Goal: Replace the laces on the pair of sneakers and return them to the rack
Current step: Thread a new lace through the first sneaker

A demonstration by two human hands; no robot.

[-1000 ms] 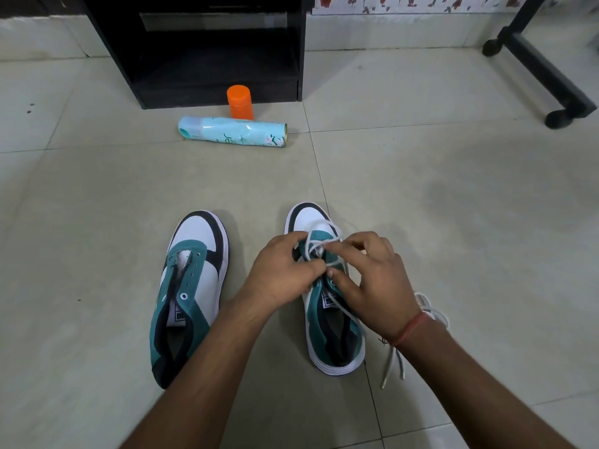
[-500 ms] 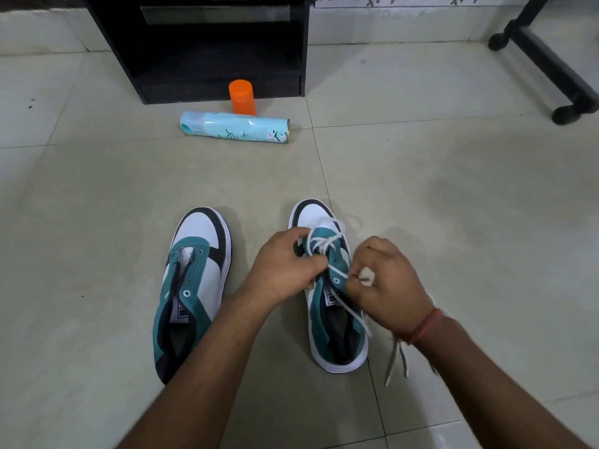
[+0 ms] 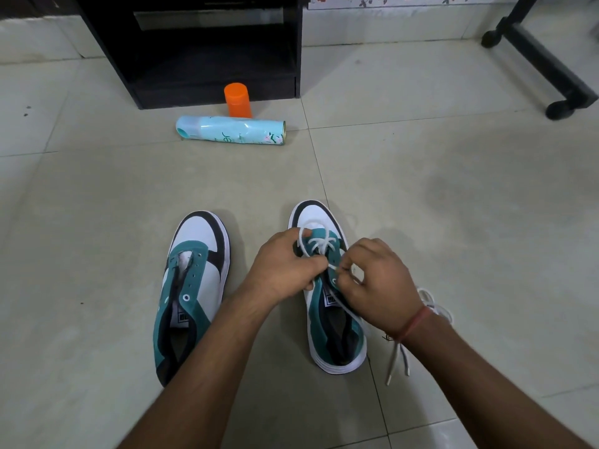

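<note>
Two teal, white and black sneakers stand side by side on the tiled floor. The left sneaker (image 3: 191,286) has bare eyelets and no lace. The right sneaker (image 3: 337,338) has a white lace (image 3: 319,243) crossed through its front eyelets. My left hand (image 3: 285,267) grips the lace at the shoe's left eyelet row. My right hand (image 3: 376,286) pinches the lace over the right eyelet row. A loose white lace (image 3: 398,361) lies on the floor right of that shoe, partly hidden by my right wrist.
A light blue spray can (image 3: 231,131) lies on its side further ahead, with an orange cap (image 3: 237,99) upright behind it. A black shelf unit (image 3: 207,50) stands at the wall. A black wheeled furniture leg (image 3: 547,66) is at the upper right.
My right hand drew the lace out to the right, then came back in over the eyelets. The left hand stayed on the shoe. The view tilted slightly.
</note>
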